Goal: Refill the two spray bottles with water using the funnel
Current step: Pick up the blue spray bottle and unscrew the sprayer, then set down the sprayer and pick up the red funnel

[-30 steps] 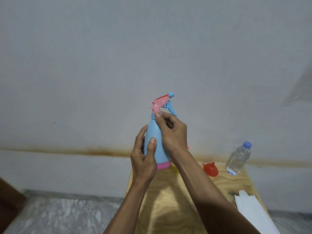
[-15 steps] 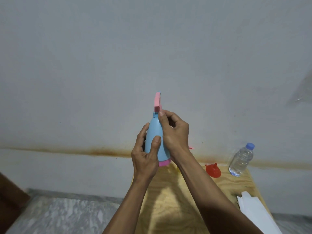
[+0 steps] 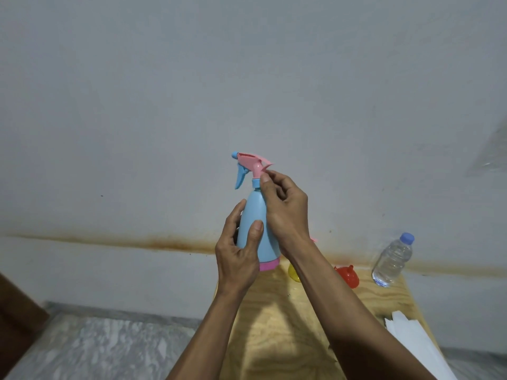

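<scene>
Head view: a light-blue plastic spray bottle (image 3: 253,223) with a pink base band is held up in the air, in front of the pale grey wall (image 3: 247,78) and above the far left part of the light plywood table (image 3: 277,325). Its long axis stands nearly upright, leaning slightly with the top to the left. The pink trigger head (image 3: 251,161) with its blue nozzle tip and blue trigger lever points to the left.

The left hand (image 3: 238,256) grips the bottle's lower body, thumb pressed on the near face, fingers wrapped round the left and far side. The right hand (image 3: 285,209) pinches the blue collar at the neck, its fingers curled just below the pink head.

On the table, far side, a small red plastic funnel (image 3: 347,275) lies to the right of the right forearm. A clear plastic water bottle (image 3: 392,260) with a blue cap stands further right, near the wall. A yellow rounded object (image 3: 293,271) peeks out from behind the forearm; what it is cannot be told. White paper sheets (image 3: 411,341) lie at the table's near right edge.
</scene>
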`<move>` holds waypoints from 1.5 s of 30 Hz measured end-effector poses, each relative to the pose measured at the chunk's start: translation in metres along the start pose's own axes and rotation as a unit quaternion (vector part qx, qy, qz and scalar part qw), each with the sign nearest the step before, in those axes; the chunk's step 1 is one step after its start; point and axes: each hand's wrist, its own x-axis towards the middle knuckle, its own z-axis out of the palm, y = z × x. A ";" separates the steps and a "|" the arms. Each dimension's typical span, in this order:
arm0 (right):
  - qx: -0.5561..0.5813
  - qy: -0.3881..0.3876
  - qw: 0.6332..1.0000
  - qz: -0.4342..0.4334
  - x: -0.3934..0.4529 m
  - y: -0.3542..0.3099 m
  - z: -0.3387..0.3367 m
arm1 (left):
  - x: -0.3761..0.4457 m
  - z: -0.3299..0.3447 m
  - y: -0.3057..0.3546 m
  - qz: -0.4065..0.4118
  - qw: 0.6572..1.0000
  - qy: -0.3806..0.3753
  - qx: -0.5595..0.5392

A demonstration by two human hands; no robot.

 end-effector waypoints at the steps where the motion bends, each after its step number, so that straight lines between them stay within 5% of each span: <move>1: -0.006 -0.006 1.000 -0.006 -0.001 0.000 0.000 | -0.001 -0.001 0.000 0.001 1.000 0.002 0.001; 12: 0.059 -0.018 0.996 0.059 -0.008 -0.003 0.009 | -0.002 -0.028 -0.011 0.009 0.998 -0.040 0.055; 22: 0.205 0.154 0.966 0.031 0.004 -0.011 -0.032 | -0.032 -0.051 -0.064 -0.090 0.991 -0.050 0.086; 27: 0.123 0.211 0.964 0.102 -0.010 0.055 -0.095 | -0.043 -0.053 -0.087 -0.129 0.984 -0.046 0.111; 35: -0.060 0.190 0.941 0.273 -0.076 0.196 -0.136 | -0.068 -0.042 -0.122 -0.162 0.972 -0.036 0.166; 45: -0.242 0.056 0.916 0.315 -0.110 0.308 -0.146 | -0.119 -0.022 -0.201 -0.186 0.952 -0.062 0.234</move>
